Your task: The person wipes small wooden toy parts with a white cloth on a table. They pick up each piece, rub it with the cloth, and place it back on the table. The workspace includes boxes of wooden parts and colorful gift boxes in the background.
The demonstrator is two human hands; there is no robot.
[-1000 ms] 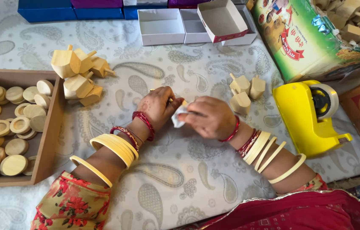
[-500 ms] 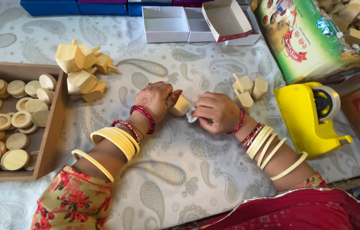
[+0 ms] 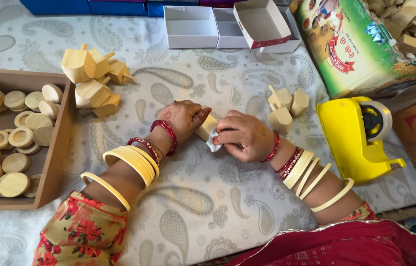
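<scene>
— What have you got in your hands there?

— My left hand [image 3: 182, 118] is pinching a small pale wooden spinning top [image 3: 207, 127], fingers closed on its squared body so it sits steady on the paisley-printed cloth [image 3: 178, 197], about the middle of the surface. My right hand [image 3: 245, 135] is curled tight round a scrap of white cloth or paper [image 3: 213, 143], pressed against the top's lower side (I can't tell which material it is, most of it is under my fingers).

— Why hold it that way?

— I'd say one hand braces the piece so the other can rub without it rolling.

— And everything else?

— The heap of matching wooden tops [image 3: 94, 79] lies toward the far left of the surface, beside the shallow brown wooden tray [image 3: 59, 143] of round wooden discs [image 3: 6, 143] at the left edge. A smaller cluster of three tops [image 3: 284, 106] stands just past my right hand, apart from the big heap, which reads to me as two separate lots. The yellow plastic tape dispenser [image 3: 353, 140] sits near the right edge, close to my right forearm. Open white cardboard boxes [image 3: 190, 27] line the far edge, with a row of blue boxes [image 3: 94, 7] behind them, and a green printed sack [image 3: 360, 47] lies at the far right corner, more pale wooden blocks [image 3: 414, 24] above it.
</scene>
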